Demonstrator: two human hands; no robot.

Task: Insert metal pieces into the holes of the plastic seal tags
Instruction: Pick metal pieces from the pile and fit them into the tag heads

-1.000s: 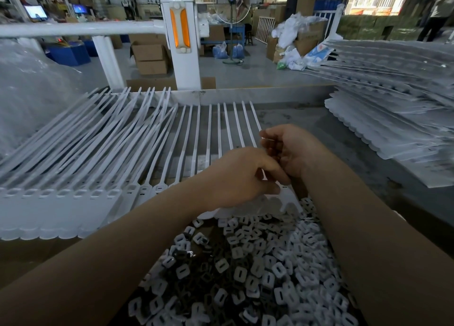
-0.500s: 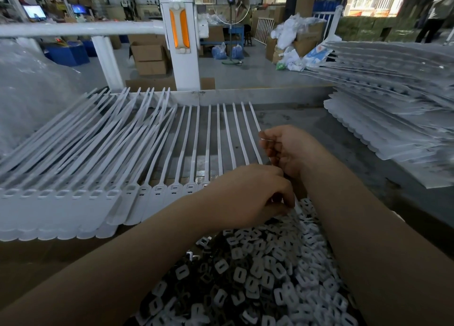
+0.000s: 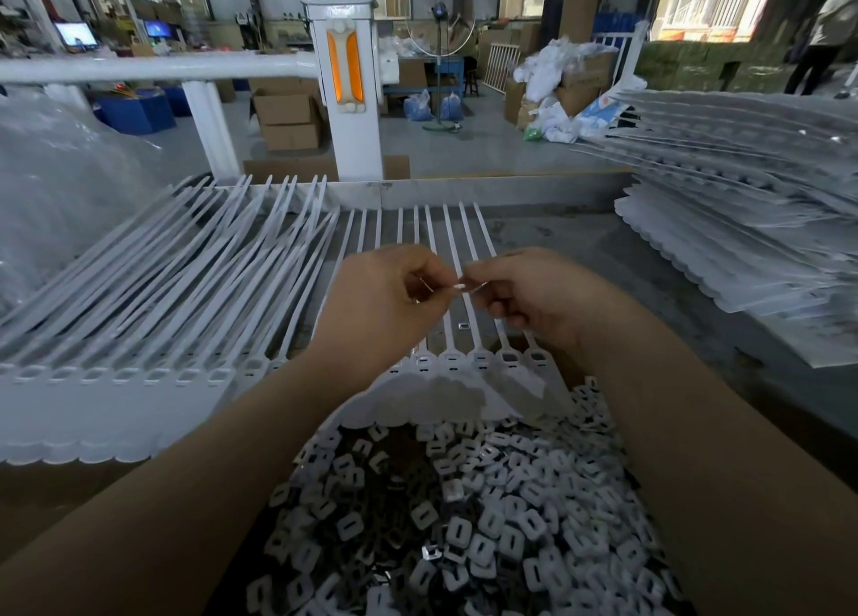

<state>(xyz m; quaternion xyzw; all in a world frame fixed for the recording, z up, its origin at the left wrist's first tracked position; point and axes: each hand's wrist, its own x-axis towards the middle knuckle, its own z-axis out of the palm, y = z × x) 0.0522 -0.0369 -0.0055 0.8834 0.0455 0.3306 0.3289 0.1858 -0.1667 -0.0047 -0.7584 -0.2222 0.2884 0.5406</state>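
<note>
A joined sheet of white plastic seal tags lies across the table, straps pointing away, heads with square holes near me. My left hand and my right hand hover above the straps, fingertips nearly meeting. Between them they pinch small shiny metal pieces. Which hand holds which piece is hard to tell. One loose metal piece lies on the table between two straps. A heap of metal pieces fills the space in front of me.
More tag sheets overlap on the left. A tall stack of tag sheets lies at the right. A clear plastic bag bulges at far left. A white post and rail stand behind the table.
Both hands rose from the tag heads near the heap and now meet higher up over the straps, uncovering the row of heads at the sheet's right end.
</note>
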